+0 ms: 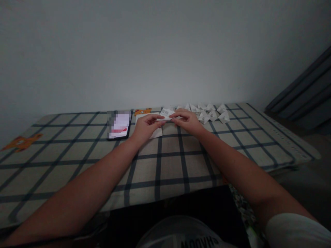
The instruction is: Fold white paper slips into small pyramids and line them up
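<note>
Between my two hands is a small piece of folded white paper [167, 112] with dark print on it. My left hand [147, 127] pinches its left edge with thumb and fingertips. From the other side my right hand [188, 120] grips the right edge, fingers bent over it. Under and behind my left hand lie flat white paper sheets [156, 133], partly covered by the hand. Several small pointed folded paper pieces [212, 115] stand in rows beyond and to the right of my right hand.
A phone [119, 125] with a lit, blurred screen lies left of my left hand. The table wears a checked cloth [170, 165] with orange bear prints [22, 143]. A pale wall [165, 55] rises behind the table, and a dark curtain [305, 86] hangs at the right.
</note>
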Demonstrator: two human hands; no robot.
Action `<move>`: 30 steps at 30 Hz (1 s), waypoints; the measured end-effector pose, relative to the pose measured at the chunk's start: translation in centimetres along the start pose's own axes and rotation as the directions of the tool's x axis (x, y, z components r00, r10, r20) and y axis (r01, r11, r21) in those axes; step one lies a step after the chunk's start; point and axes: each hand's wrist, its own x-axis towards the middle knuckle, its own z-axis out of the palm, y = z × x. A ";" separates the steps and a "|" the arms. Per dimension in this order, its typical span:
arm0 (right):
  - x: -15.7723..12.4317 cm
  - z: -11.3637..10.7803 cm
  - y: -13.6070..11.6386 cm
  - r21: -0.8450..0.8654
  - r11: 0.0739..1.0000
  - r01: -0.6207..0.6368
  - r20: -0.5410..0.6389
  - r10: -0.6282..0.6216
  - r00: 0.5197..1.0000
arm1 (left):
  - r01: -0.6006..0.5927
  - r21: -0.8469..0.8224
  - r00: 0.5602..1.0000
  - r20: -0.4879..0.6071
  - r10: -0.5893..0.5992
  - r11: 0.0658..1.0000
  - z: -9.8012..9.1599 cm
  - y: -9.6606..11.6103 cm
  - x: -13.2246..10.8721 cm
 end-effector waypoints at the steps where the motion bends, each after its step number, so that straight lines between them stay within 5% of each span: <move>1: 0.0 0.0 0.0 -0.007 1.000 -0.004 -0.001 0.004 1.000 | -0.001 -0.003 1.000 -0.002 0.001 1.000 0.1 0.0 0.0; 5: 0.2 0.0 0.0 -0.037 0.999 0.021 0.005 -0.020 1.000 | -0.030 0.008 1.000 0.006 0.030 1.000 0.2 0.1 -0.1; 12: 0.3 0.1 0.6 -0.088 0.986 0.140 0.017 -0.139 0.990 | -0.130 0.261 0.991 0.021 0.129 0.957 -0.3 -0.4 0.1; 19: 0.3 0.2 0.2 -0.084 0.993 0.087 0.039 -0.084 0.996 | -0.147 0.353 0.989 0.066 0.132 0.924 -0.5 0.3 -0.1; 25: 0.2 0.5 0.2 0.003 0.995 -0.099 0.029 0.099 0.995 | -0.044 0.194 0.999 0.037 0.037 0.980 -0.2 0.0 -0.1; 30: 0.1 0.6 0.8 0.077 0.986 -0.151 0.042 0.148 0.988 | 0.036 0.025 0.992 0.123 -0.039 0.999 -0.2 -0.3 0.2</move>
